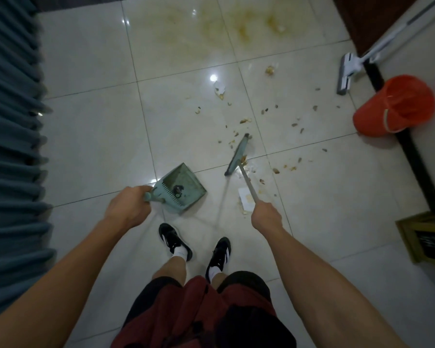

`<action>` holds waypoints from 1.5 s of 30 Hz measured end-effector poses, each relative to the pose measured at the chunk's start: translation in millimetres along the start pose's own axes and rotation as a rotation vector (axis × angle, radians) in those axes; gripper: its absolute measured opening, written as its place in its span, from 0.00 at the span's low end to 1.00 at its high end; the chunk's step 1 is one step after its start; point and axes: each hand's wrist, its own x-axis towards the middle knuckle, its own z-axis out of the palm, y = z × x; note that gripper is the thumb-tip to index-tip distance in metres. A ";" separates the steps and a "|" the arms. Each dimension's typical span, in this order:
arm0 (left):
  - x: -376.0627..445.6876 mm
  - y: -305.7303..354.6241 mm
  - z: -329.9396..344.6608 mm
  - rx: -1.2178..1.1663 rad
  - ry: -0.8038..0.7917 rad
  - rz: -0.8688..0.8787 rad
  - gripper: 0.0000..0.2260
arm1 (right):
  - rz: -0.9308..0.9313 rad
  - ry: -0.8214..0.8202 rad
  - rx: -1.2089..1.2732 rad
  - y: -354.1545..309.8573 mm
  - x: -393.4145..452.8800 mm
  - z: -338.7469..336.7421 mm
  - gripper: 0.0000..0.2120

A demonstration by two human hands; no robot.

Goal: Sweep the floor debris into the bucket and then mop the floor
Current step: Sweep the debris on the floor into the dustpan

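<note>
My left hand (127, 205) grips the handle of a pale green dustpan (183, 188) held low over the tiles; a dark clump lies inside it. My right hand (266, 217) holds the metal shaft of a broom, whose narrow green head (236, 154) rests on the floor to the right of the pan. Scattered food scraps (266, 114) and bits of paper (246, 203) lie around and beyond the broom head. A yellow-brown stain (244, 28) spreads over the far tiles. An orange bucket (393, 106) stands at the right. A white flat mop (347, 71) leans by the wall.
A blue-grey curtain (13, 121) hangs along the left side. A dark skirting strip and wall (412, 156) run down the right. A small wooden-framed board (427, 237) leans at the lower right. My feet in black shoes (194, 244) stand just behind the dustpan.
</note>
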 end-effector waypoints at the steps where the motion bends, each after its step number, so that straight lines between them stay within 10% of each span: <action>1: 5.4 -0.1 -3.1 -0.006 -0.003 0.014 0.19 | 0.006 0.003 0.000 -5.0 -2.4 -2.4 0.15; 21: 117.2 -102.6 -131.1 -0.078 0.066 0.048 0.13 | -0.087 0.050 0.031 -224.8 33.7 -88.5 0.14; 45: 400.0 -56.7 -272.8 -0.035 -0.051 -0.182 0.12 | -0.207 -0.162 0.136 -422.3 311.2 -267.8 0.14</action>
